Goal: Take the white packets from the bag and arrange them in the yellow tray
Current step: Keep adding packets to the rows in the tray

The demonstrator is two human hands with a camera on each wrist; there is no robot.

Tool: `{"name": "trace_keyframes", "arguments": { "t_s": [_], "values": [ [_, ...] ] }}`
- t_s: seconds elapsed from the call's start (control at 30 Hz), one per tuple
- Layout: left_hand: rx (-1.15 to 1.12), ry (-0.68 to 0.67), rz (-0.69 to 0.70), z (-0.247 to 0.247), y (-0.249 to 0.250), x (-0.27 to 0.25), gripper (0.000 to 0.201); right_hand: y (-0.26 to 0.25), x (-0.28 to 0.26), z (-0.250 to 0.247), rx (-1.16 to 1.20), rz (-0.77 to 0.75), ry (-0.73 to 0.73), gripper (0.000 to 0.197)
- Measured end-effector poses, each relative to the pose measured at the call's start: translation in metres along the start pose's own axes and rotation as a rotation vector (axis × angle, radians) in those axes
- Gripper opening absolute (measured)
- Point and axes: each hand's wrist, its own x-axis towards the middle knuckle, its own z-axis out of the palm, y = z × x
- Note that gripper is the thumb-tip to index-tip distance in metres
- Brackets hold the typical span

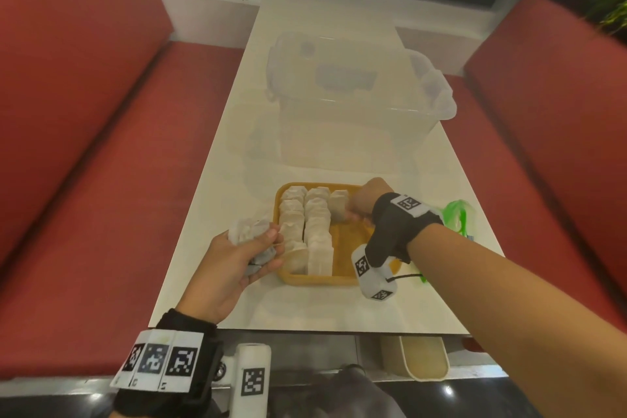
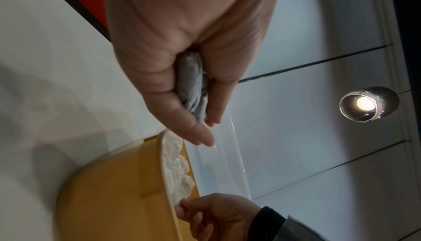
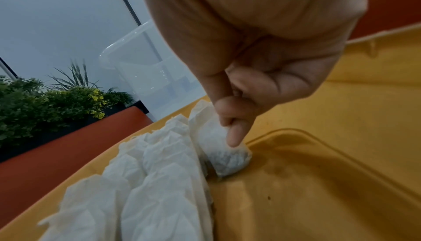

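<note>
The yellow tray [image 1: 349,248] sits near the front of the white table. Two rows of white packets [image 1: 317,231] stand upright in its left half. My right hand [image 1: 353,214] pinches one more packet [image 1: 339,205] at the far end of a third row; in the right wrist view that packet [image 3: 218,147] rests on the tray floor [image 3: 318,181]. My left hand [image 1: 268,244] hovers at the tray's left rim and grips a bunch of packets [image 1: 249,231], seen between its fingers [image 2: 193,90]. A green bag [image 1: 456,214] lies right of the tray, partly hidden by my right wrist.
A clear plastic box with a lid [image 1: 356,102] stands on the table beyond the tray. Red benches [image 1: 84,146] flank the table on both sides. Plants [image 3: 45,100] stand behind the right bench. A cream bin [image 1: 417,356] stands below the table's front edge.
</note>
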Motion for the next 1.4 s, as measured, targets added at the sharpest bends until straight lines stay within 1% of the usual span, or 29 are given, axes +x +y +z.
{"name": "trace_keyframes", "arguments": {
  "t_s": [0.03,0.1,0.17,0.2,0.33,0.43,0.53,0.57,0.63,0.73,0.8,0.83,0.9,0.97,1.0,1.07,1.13,1.2,1.27,1.33,1.4],
  "values": [
    [0.001,0.003,-0.001,0.0,0.0,0.0,0.024,0.002,0.003,-0.001,0.0,-0.021,-0.027,0.029],
    [0.001,0.009,-0.004,-0.002,0.0,-0.001,0.024,0.008,0.009,-0.005,0.133,-0.1,-0.108,0.026],
    [0.001,0.014,-0.005,-0.002,0.0,-0.001,0.025,0.015,0.009,-0.009,0.283,-0.12,-0.112,0.026],
    [0.002,0.017,-0.006,-0.002,0.001,-0.001,0.025,0.017,0.008,-0.01,0.316,-0.116,-0.109,0.026],
    [-0.001,0.022,-0.008,-0.001,0.002,-0.001,0.026,0.019,0.006,-0.012,0.346,-0.127,-0.11,0.027],
    [-0.033,0.009,-0.013,0.0,0.004,-0.001,0.029,0.013,0.005,-0.018,0.254,-0.139,-0.057,0.028],
    [-0.136,-0.03,-0.026,0.003,0.01,-0.001,0.029,0.004,0.001,-0.028,-0.046,-0.137,0.038,0.026],
    [-0.177,-0.052,-0.037,0.005,0.013,0.0,0.03,0.002,-0.002,-0.033,-0.061,-0.158,0.065,0.024],
    [-0.261,-0.099,-0.08,0.01,0.02,0.001,0.036,0.001,-0.01,-0.042,0.023,-0.26,0.071,0.021],
    [-0.316,-0.205,-0.137,0.02,0.029,0.002,0.044,0.003,-0.038,-0.047,0.177,-0.554,0.003,0.021],
    [-0.268,-0.274,-0.138,0.028,0.031,0.004,0.039,0.001,-0.06,-0.044,0.276,-0.745,-0.052,0.016],
    [-0.234,-0.296,-0.132,0.033,0.032,0.004,0.035,0.001,-0.067,-0.042,0.334,-0.81,-0.062,0.014],
    [-0.149,-0.322,-0.107,0.04,0.033,0.003,0.031,0.005,-0.077,-0.036,0.39,-0.904,-0.039,0.015],
    [-0.056,-0.335,-0.079,0.046,0.034,0.001,0.033,0.01,-0.08,-0.029,0.325,-0.963,0.005,0.022],
    [-0.018,-0.339,-0.07,0.049,0.035,-0.001,0.036,0.013,-0.081,-0.026,0.287,-0.972,0.017,0.024],
    [0.016,-0.336,-0.068,0.052,0.034,-0.001,0.034,0.019,-0.079,-0.023,0.307,-0.956,0.033,0.018],
    [0.004,-0.327,-0.079,0.055,0.032,0.0,0.029,0.025,-0.076,-0.025,0.452,-0.909,0.057,0.008],
    [-0.04,-0.329,-0.097,0.057,0.032,0.0,0.029,0.031,-0.072,-0.031,0.584,-0.869,0.086,0.004],
    [-0.102,-0.355,-0.121,0.058,0.032,0.0,0.035,0.036,-0.07,-0.035,0.611,-0.841,0.121,0.006],
    [-0.149,-0.379,-0.137,0.058,0.032,0.0,0.045,0.04,-0.069,-0.037,0.592,-0.828,0.14,0.012],
    [-0.169,-0.391,-0.141,0.056,0.032,0.0,0.048,0.044,-0.07,-0.039,0.587,-0.836,0.148,0.02]
  ]
}}
